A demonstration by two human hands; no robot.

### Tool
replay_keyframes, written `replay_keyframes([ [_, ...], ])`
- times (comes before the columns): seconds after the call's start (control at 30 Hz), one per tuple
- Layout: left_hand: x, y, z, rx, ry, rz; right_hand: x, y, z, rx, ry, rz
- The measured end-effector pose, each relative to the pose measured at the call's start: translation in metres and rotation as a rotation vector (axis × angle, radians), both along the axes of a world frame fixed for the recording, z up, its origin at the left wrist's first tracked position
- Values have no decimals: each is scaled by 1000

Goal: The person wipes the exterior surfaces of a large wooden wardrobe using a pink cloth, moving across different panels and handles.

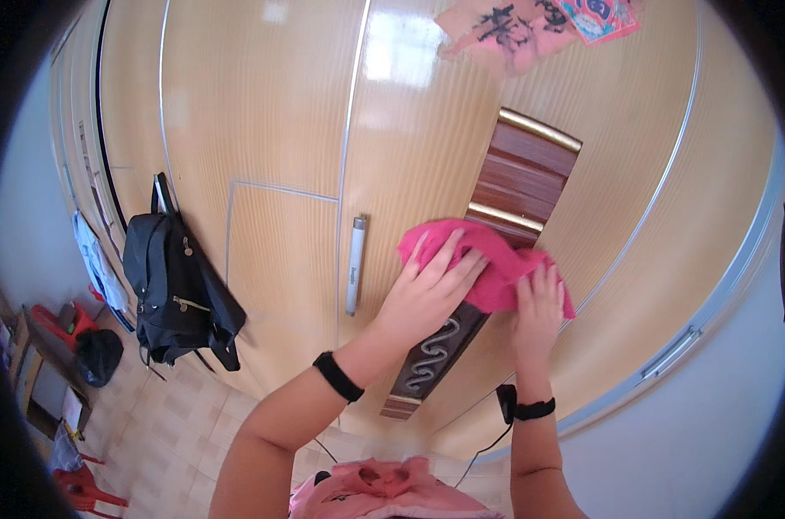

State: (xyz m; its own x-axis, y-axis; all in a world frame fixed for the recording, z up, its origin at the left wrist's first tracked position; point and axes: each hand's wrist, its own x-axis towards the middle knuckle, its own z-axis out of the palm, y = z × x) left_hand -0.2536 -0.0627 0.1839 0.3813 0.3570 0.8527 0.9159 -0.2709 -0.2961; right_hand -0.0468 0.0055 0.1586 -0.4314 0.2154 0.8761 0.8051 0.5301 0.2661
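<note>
A bright pink cloth (489, 275) lies spread against the light wood-grain wardrobe door (276, 112), over its dark brown decorative panel (531, 169). My left hand (434, 285) rests on the cloth's left part, fingers stretched out and apart across it. At the cloth's right end, my right hand (539, 303) has its fingers bent over the fabric, gripping it. The cloth hides the middle of the panel; below it a silver wavy ornament (431, 353) shows. Left of my left hand is the door's long silver handle (355, 264). Both wrists wear black bands.
A black backpack (169, 277) hangs on the doors at the left. Red paper decorations (513, 33) are stuck high on the door. At the lower left are a red plastic stool (86, 491), a black bag (100, 356) and a wooden shelf on the tiled floor (172, 432).
</note>
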Motion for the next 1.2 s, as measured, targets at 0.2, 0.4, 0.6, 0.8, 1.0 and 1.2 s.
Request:
replay_keyframes([
  [0.2,-5,24,94,233,-24,109,-33,0,111,111,305,141],
  [0.4,-53,20,123,355,-170,145,-92,-16,145,156,219,235],
  [0.6,-42,-1,27,92,-195,248,-89,-19,78,89,122,257],
  [0.8,-9,3,-17,-7,-50,158,-18,-20,23,-12,-52,48],
  [1.0,11,11,11,-23,10,69,-10,-20,47,33,61,-4],
  [1.2,34,22,35,59,-92,64,-18,-15,89,95,111,71],
])
